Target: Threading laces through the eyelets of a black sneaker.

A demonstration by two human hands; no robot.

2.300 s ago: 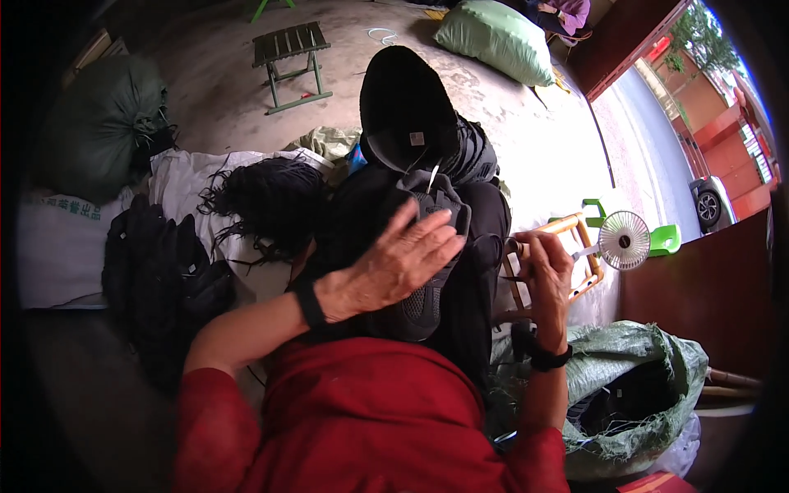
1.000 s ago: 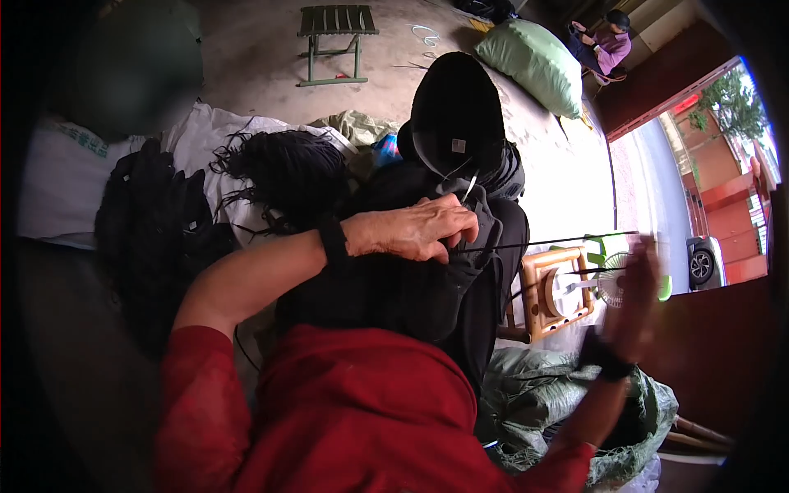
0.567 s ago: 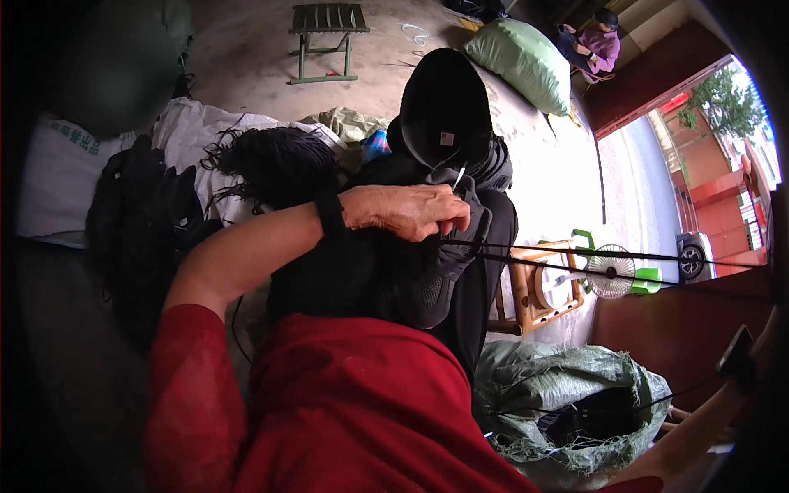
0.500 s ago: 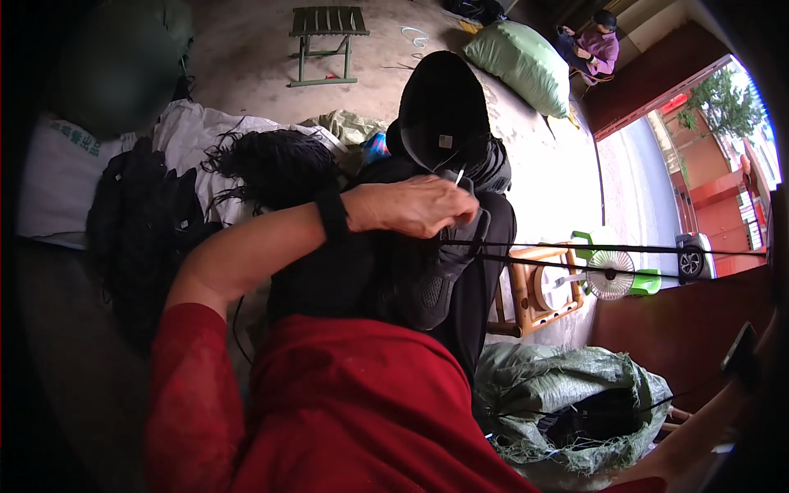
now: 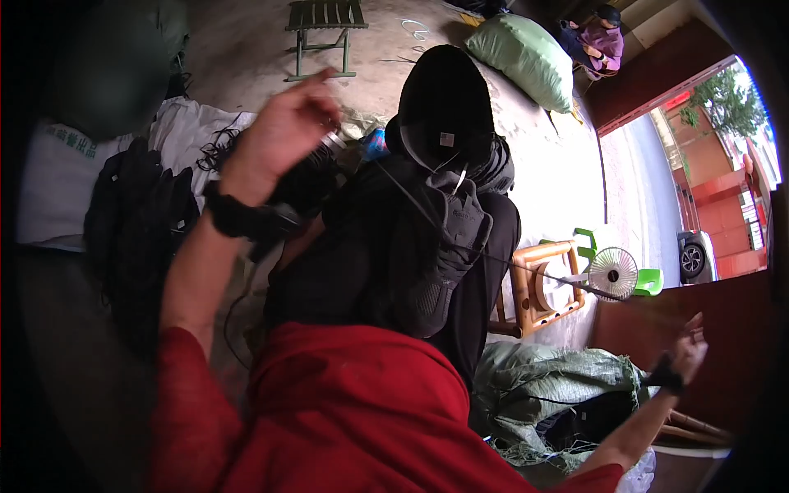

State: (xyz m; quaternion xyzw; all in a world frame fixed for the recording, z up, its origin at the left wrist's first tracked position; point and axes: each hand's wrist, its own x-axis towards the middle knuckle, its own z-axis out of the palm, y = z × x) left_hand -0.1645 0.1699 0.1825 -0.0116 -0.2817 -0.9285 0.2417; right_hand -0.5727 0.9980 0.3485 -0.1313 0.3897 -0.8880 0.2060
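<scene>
A black shoe upper [image 5: 467, 218] lies across my black-trousered lap, with a grey eyelet area and a small white piece sticking up from it. Beyond it rises a dark oval piece [image 5: 444, 94] with a small white label. A thin black shoelace [image 5: 408, 194] crosses the upper, stretched from one hand towards the other. My left hand [image 5: 288, 131] is raised to the left, fingers curled and closed at the lace's end, slightly blurred. Out to the right, my right hand [image 5: 689, 349] is closed with its fingertips pinched on the other end.
Dark items [image 5: 140, 205] and white sacks [image 5: 62, 181] lie at left. A green-grey woven sack [image 5: 526, 378] stands near right, below a bamboo stool [image 5: 518, 287] and a fan [image 5: 612, 273]. Farther off are a folding stool [image 5: 325, 16], a full green sack [image 5: 526, 62] and a seated person [image 5: 600, 45].
My left hand has lifted off the shoe upper and moved up and left. My right hand has come inward into view. Two lace strands ran rightward before; now one thin line crosses the upper.
</scene>
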